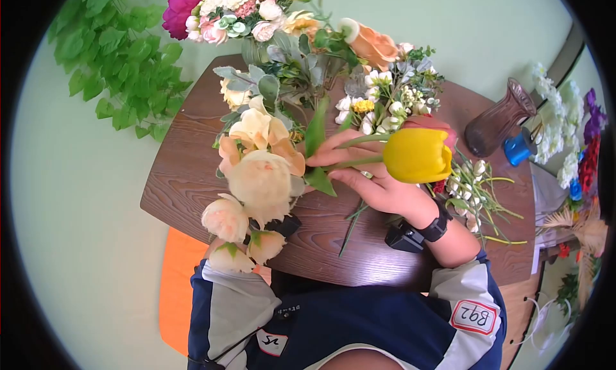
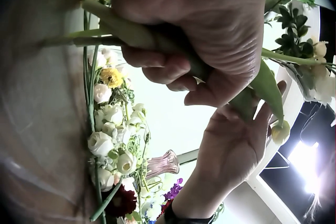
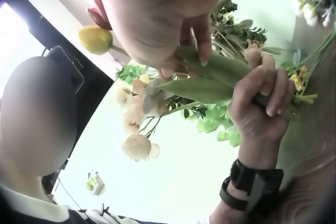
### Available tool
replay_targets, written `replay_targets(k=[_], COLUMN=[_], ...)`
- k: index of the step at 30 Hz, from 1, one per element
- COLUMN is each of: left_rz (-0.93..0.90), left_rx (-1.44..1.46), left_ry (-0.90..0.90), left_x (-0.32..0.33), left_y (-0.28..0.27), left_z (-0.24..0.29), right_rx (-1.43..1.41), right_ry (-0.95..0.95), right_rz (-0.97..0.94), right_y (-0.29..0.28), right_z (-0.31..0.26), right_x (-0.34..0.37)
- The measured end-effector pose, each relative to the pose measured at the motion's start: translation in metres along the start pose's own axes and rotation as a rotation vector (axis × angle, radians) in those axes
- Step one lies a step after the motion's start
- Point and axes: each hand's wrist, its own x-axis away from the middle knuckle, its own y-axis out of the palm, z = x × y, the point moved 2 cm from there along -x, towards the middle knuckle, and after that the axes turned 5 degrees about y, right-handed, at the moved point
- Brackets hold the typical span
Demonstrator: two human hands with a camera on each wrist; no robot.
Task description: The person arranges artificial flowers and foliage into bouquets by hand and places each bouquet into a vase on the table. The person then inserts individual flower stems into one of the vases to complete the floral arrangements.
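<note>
Above table (image 1: 192,184): left hand (image 3: 261,108) clamped round tulip stems (image 2: 126,30); yellow bloom (image 1: 417,155) points rightward, right hand (image 1: 372,177) nearer; its pinch, cannot tell.

Garment (image 1: 366,304): navy, grey sleeve panels (image 1: 240,299), pale neck edging (image 1: 330,357). Red-bordered label (image 1: 473,316), apparently "B92", on the garment's right sleeve. Beyond the garment's right cuff: black wrist strap (image 1: 437,225), boxy black unit (image 1: 404,237).

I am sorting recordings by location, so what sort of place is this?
Probably a flower-arranging workspace: a yellow tulip is being held, with a purplish vase and a blue spool nearby.
</note>
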Motion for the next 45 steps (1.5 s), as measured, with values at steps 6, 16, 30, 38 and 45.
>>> replay_targets(k=[6,16,30,38,45], left_rz=[-0.178,-0.106,-0.044,-0.032,0.047], left_rx=[-0.089,0.102,0.041,0.647,0.088], left_ry=[-0.026,0.052,0.05,-0.261,-0.011], left_x=[0.005,-0.004,-0.003,-0.008,-0.011], left_y=[-0.016,-0.002,-0.005,-0.021,-0.018], left_z=[-0.012,-0.002,-0.001,-0.01,0.028], right_rx=[0.323,0.286,0.294,0.322,-0.056], right_ry=[0.007,-0.044,-0.111,-0.217,0.262], right_rz=[0.207,0.331,0.485,0.323,0.474], right_y=[0.001,0.004,0.013,0.007,-0.005], right_z=[0.005,0.005,0.008,0.007,0.052], right_x=[0.006,0.006,0.011,0.004,-0.002])
